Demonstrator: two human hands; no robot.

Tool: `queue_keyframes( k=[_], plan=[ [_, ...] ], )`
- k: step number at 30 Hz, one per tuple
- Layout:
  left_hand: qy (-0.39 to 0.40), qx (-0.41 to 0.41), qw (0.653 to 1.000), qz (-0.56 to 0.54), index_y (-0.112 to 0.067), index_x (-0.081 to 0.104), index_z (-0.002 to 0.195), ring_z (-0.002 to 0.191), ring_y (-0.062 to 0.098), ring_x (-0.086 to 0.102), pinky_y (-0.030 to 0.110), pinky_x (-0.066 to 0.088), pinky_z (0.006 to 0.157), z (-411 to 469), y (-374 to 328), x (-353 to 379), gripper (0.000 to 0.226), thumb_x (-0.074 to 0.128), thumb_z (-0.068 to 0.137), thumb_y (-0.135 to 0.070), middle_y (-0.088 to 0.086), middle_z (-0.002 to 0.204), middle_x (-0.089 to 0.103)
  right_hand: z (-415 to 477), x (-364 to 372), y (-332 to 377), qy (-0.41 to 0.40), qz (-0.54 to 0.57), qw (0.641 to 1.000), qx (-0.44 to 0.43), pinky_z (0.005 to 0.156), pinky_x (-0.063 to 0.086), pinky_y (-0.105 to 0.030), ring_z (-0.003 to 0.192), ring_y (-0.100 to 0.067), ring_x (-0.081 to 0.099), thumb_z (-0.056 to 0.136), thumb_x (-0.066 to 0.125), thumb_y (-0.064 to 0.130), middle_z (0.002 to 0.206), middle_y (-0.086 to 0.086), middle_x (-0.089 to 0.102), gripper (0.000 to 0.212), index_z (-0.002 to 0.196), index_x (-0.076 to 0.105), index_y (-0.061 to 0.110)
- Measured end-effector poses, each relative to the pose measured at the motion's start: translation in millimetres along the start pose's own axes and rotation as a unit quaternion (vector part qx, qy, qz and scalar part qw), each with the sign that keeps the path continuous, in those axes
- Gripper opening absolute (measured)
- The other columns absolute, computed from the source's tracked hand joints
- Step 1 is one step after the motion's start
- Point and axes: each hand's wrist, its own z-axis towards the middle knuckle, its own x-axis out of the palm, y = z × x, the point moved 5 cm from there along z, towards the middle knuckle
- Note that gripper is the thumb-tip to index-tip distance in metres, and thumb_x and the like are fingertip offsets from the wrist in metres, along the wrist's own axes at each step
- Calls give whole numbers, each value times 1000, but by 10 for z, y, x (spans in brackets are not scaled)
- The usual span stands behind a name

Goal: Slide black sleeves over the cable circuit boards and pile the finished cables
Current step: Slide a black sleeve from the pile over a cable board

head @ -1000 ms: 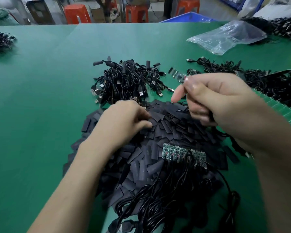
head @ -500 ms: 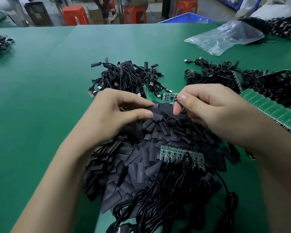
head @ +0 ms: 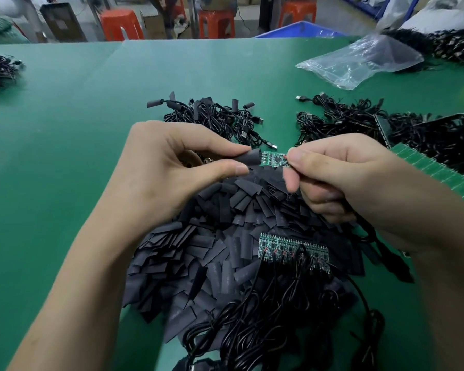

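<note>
**Sleeve at the board's free end: handling notes**

Left hand (head: 172, 170) pinches one sleeve (head: 248, 158) between thumb and forefinger. Right hand (head: 340, 178) pinches the board (head: 275, 158) at its wire end, its other fingers curled round the cable (head: 386, 253). Both parts are held in the air over the far side of the heap (head: 225, 236) of loose sleeves, near the middle of the table (head: 91, 103). The sleeve's mouth meets the board's free end. Most of the board is bare.

Handling (judged):
- Sleeve: light, thin, soft, tends to lie flat. Pressing its flat faces would close the mouth, so hold it by the edges, back from the opening.
- Board: small, stiff, light. The joints with the red wire at the held end look weakest, so grip the board itself rather than pull on the wires.
- Cable: limp, will trail.

The finished pile (head: 212, 113) lies beyond the hands, toward the far edge. A strip (head: 292, 247) of bare boards rests on the heap's near side.

Writing: faint pale print on some heap sleeves, too small to read. No brand is legible anywhere.
</note>
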Motion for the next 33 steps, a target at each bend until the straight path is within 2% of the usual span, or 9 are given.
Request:
queue_keyframes(
  k=[3, 4, 8, 12, 16, 21, 24, 30, 33],
  plan=[
    [13, 15, 1000, 16, -30, 81, 96, 73, 0, 68, 20, 52, 65, 0, -44, 6, 20, 84, 77, -33, -18, 87, 78, -1, 2, -9, 9, -2, 1000, 11, 39, 22, -19, 45, -10, 25, 102, 50, 31, 50, 5, 34, 39, 69, 66, 18],
    [19, 24, 999, 34, -28, 82, 98, 77, -1, 69, 18, 52, 68, 0, -64, 8, 20, 84, 78, -30, -17, 87, 78, -3, -2, -12, 8, -7, 1000, 14, 39, 22, -19, 45, -10, 25, 102, 50, 31, 51, 5, 34, 39, 69, 66, 18],
    [31, 92, 985, 146, -24, 81, 104, 80, 5, 71, 33, 58, 76, -5, -165, 12, 22, 85, 83, -28, -11, 93, 78, 0, -21, -28, -12, -52, 998, 18, 39, 25, -16, 44, -8, 28, 104, 50, 29, 51, 7, 36, 39, 69, 66, 17],
    [42, 124, 966, 221, -22, 83, 103, 81, 17, 73, 42, 59, 73, -9, -211, 46, 23, 77, 86, -36, -5, 91, 78, 18, -7, -47, -21, -98, 995, 16, 40, 27, -14, 44, -7, 30, 105, 49, 28, 50, 9, 38, 41, 69, 66, 16],
    [60, 126, 968, 209, -23, 83, 106, 83, 17, 74, 40, 59, 75, -10, -227, 92, 24, 77, 87, -36, -6, 93, 78, 5, -16, -56, -2, -72, 997, 32, 40, 27, -15, 45, -8, 29, 105, 49, 28, 52, 7, 35, 43, 67, 67, 20],
    [95, 120, 970, 187, -24, 82, 109, 80, 6, 69, 32, 55, 77, -3, -201, 118, 23, 80, 87, -33, -9, 95, 77, -4, -42, -61, 8, -64, 997, 30, 41, 25, -18, 46, -10, 28, 103, 49, 30, 51, 6, 34, 42, 67, 69, 22],
    [93, 102, 980, 147, -26, 81, 110, 81, 10, 71, 34, 55, 75, -6, -181, 120, 23, 82, 87, -30, -8, 92, 77, 0, -30, -54, 14, -24, 999, 28, 40, 25, -19, 46, -10, 30, 99, 52, 33, 51, 4, 34, 38, 68, 69, 20],
    [78, 97, 985, 121, -23, 81, 107, 81, 10, 69, 32, 54, 75, 2, -172, 182, 19, 82, 88, -25, -8, 91, 75, 44, 48, -90, 15, -28, 999, 23, 40, 32, -20, 48, -12, 35, 106, 46, 25, 53, 0, 38, 39, 76, 69, 13],
    [54, 108, 986, 119, -23, 81, 105, 82, 11, 71, 32, 55, 76, -1, -186, 129, 17, 82, 88, -25, -7, 91, 77, 33, 43, -54, 4, -53, 999, 0, 50, 44, -21, 54, -13, 49, 106, 47, 24, 60, -2, 51, 34, 79, 67, 18]
  ],
)
